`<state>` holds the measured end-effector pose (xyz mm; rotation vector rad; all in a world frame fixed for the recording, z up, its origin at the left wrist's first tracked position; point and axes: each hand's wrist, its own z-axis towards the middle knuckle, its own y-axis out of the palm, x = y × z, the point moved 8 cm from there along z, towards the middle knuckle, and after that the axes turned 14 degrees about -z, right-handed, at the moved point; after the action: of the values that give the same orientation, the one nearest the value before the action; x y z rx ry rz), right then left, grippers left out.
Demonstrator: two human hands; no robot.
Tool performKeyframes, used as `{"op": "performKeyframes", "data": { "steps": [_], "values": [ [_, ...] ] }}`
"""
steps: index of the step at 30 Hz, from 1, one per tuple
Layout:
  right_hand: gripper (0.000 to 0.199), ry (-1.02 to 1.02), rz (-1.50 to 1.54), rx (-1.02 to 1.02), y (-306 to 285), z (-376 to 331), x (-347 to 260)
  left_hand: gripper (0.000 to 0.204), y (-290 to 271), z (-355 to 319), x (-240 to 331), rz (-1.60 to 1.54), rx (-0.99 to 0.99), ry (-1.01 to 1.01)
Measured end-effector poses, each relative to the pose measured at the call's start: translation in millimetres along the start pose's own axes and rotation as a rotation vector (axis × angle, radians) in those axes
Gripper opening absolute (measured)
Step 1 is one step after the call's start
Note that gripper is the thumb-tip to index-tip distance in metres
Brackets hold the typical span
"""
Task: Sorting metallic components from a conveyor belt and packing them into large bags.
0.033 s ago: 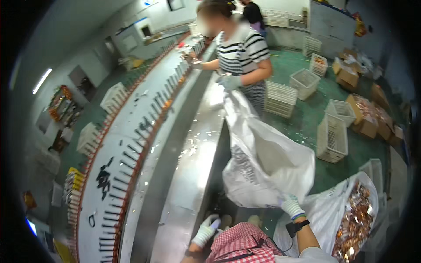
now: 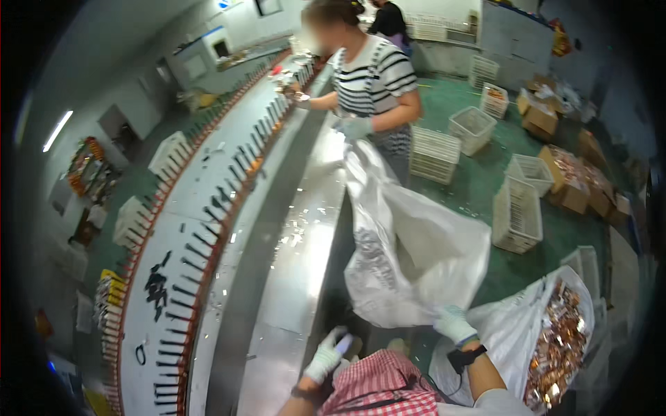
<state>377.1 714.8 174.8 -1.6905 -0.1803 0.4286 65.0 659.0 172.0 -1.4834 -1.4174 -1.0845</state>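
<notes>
**Mia:** What do we see in the head view?

**Tom:** A big white crinkly plastic sack (image 2: 409,256) hangs beside the long shiny metal table (image 2: 298,277). The person's right hand (image 2: 454,323), in a white glove, is pinched shut on the sack's bottom corner. The left hand (image 2: 326,357), also gloved, is curled around a small pale blue-white thing (image 2: 343,343). I cannot tell what that thing is.

**Mia:** Are the hands close together?

**Tom:** No, they are apart. The sack lies up and away from the right hand, and its long side stretches away toward a co-worker in a striped top (image 2: 371,80). The co-worker's gloved hand (image 2: 355,128) holds the far top end. So the right hand is the one on the sack; the left is off to the side, near the table edge.

**Mia:** What else is around?

**Tom:** A second white sack, open and full of shiny copper-coloured bits (image 2: 555,347), sits just right of the right arm. White plastic crates with holes (image 2: 517,215) stand on the green floor (image 2: 472,187). A long curved white belt with black pegs (image 2: 180,277) runs along the left.
</notes>
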Motion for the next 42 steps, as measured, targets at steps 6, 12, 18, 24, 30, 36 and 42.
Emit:
{"op": "performKeyframes", "data": {
  "steps": [6,12,18,24,30,36,42],
  "values": [
    [0.022,-0.402,-0.197,-0.007,-37.1,35.9,-206.7,0.091,48.2,132.0,83.8,0.443,-0.206,0.363],
    [0.053,0.015,0.12,0.081,22.0,37.5,-177.4,0.064,-66.2,178.1,16.9,0.257,0.026,0.208],
    [0.071,0.971,-0.269,0.712,11.7,-24.7,-45.0,0.061,-128.7,158.2,-27.9,0.285,0.115,0.295],
    [0.065,1.279,0.983,0.206,141.4,-20.0,-7.4,0.06,-163.4,165.0,-49.4,0.206,0.201,0.196],
    [0.074,1.2,0.753,0.414,65.6,-5.3,5.9,0.032,-217.0,158.3,-27.4,-0.045,0.355,0.013],
    [0.066,1.013,0.931,0.707,5.7,4.0,-31.3,0.031,-226.7,122.2,-3.3,-0.233,0.495,0.182],
    [0.066,1.017,0.694,0.337,44.1,-13.3,-25.3,0.037,-235.7,118.3,-97.6,0.171,0.303,-0.451]
  ]
}}
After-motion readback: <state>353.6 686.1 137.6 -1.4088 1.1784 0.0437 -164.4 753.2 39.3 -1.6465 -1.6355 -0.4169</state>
